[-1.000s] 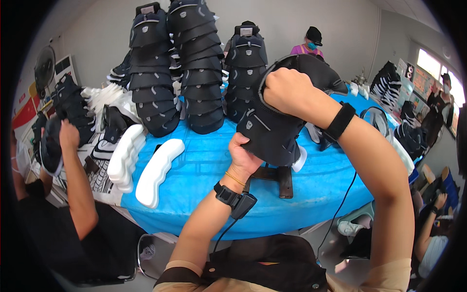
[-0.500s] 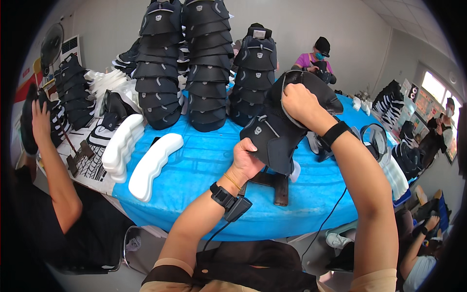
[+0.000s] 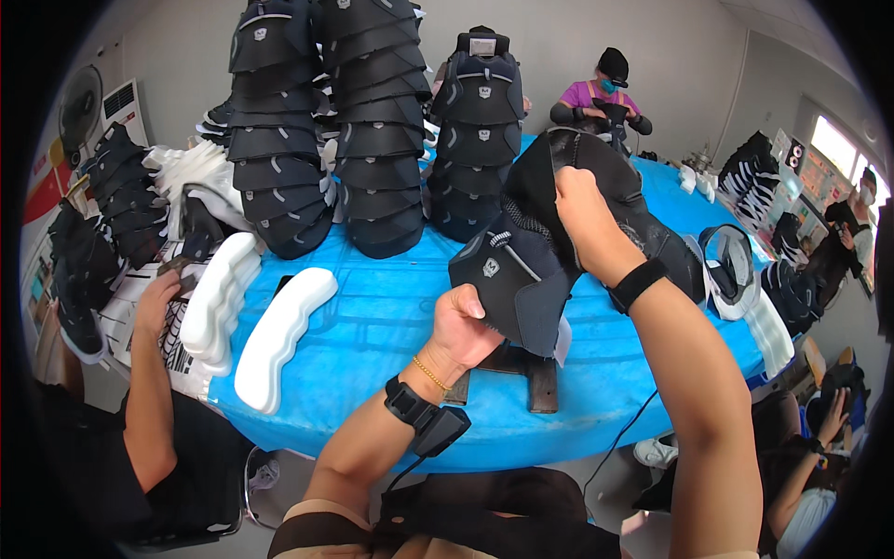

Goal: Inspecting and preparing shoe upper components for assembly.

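Note:
A black shoe upper (image 3: 521, 289) with a light badge and a mesh-lined opening is in front of me, above a dark metal stand (image 3: 543, 386). My left hand (image 3: 466, 326) pinches its lower left edge between thumb and fingers. Up at the opening, my right hand (image 3: 582, 210) is closed with the fingers out of sight inside the upper, gripping its rim. A strip of whitish lining shows below the upper's lower right edge. Behind it, a dark glossy piece (image 3: 643, 219) bulges out to the right.
Tall stacks of nested black uppers (image 3: 377, 140) stand at the back left and centre. Wavy white foam pieces (image 3: 284, 340) lie on the blue table cover (image 3: 372, 289) left of my hands. A neighbour's hand (image 3: 156, 303) is at far left. Grey-lined uppers (image 3: 728, 270) lie right.
The upper, still in both hands, shows its mesh-lined opening more plainly. My left hand sits slightly lower. The neighbour's hand at left has come down from a dark shoe to the table.

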`<state>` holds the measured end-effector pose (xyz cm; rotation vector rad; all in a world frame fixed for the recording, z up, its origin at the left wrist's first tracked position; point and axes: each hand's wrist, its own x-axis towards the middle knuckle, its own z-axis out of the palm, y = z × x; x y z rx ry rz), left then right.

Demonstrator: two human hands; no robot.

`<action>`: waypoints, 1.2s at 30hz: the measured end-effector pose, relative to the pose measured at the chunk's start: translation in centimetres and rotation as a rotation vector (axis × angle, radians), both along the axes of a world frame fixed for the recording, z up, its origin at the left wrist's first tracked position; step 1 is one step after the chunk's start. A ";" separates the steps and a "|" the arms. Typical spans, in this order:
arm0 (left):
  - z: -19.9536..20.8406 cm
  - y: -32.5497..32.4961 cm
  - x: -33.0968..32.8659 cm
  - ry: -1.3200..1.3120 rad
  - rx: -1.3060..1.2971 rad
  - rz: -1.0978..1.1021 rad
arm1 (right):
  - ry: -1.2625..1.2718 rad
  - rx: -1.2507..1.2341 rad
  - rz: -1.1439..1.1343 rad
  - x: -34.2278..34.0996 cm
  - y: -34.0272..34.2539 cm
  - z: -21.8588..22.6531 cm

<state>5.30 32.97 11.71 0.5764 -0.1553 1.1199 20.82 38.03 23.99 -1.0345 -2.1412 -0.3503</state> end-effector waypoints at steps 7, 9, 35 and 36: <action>-1.0 1.1 -0.5 0.064 -0.003 0.046 | -0.157 0.022 -0.025 0.0 -1.0 1.9; -0.5 1.0 -0.7 0.071 0.026 0.029 | -0.618 0.338 0.184 1.3 -0.2 2.7; 0.1 -0.3 0.4 0.129 0.036 0.141 | -0.022 -0.268 -0.208 -2.6 -1.8 3.8; 0.3 -0.4 0.7 0.124 0.022 0.160 | -0.104 -0.201 -0.164 -2.1 -0.3 3.0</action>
